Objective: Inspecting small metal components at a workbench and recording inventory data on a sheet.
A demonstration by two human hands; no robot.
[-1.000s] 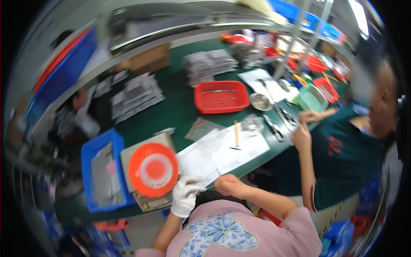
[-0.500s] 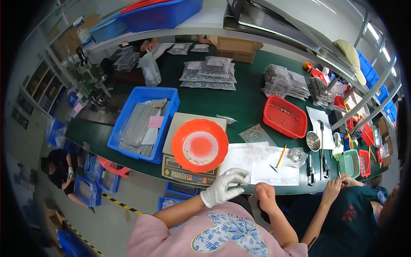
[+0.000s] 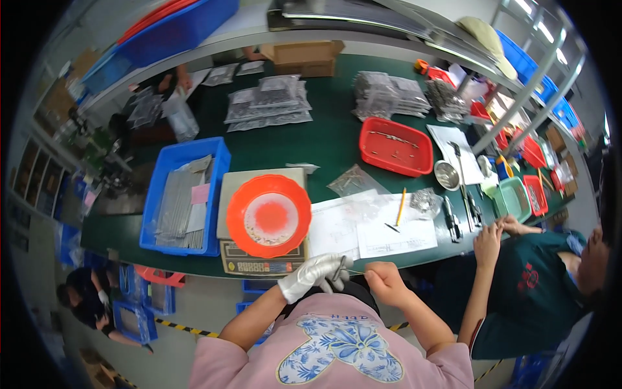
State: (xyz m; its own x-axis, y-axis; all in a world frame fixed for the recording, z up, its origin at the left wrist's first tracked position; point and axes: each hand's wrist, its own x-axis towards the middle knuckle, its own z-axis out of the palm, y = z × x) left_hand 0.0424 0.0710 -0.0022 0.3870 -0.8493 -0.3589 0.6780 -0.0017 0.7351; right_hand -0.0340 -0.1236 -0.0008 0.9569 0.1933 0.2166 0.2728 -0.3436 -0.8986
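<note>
My left hand (image 3: 316,275), in a white glove with greyish fingertips, is held in front of the table's near edge. Its fingers are curled and pressed together; whatever they hold is too small to make out. Beside it, a short gap to the right, my bare right hand (image 3: 387,284) is closed, thumb against the fingers, its contents hidden. Just beyond the left hand, an orange scalloped bowl (image 3: 296,220) with small bits inside sits on a weighing scale (image 3: 231,253). Printed sheets (image 3: 414,243) lie beyond the right hand, with a yellow pencil (image 3: 401,206) on them.
Left of the scale is a blue bin (image 3: 148,223) of bagged rods. A red tray (image 3: 395,155) with small pieces, a metal bowl (image 3: 446,175) and bagged parts (image 3: 269,104) are farther back. At right sits a co-worker (image 3: 538,292). A shelf (image 3: 259,40) spans the far side.
The view has shifted. My left hand's fingers, spread before around a thin piece, are now curled in. The thin piece between my hands no longer shows. My right hand stays closed.
</note>
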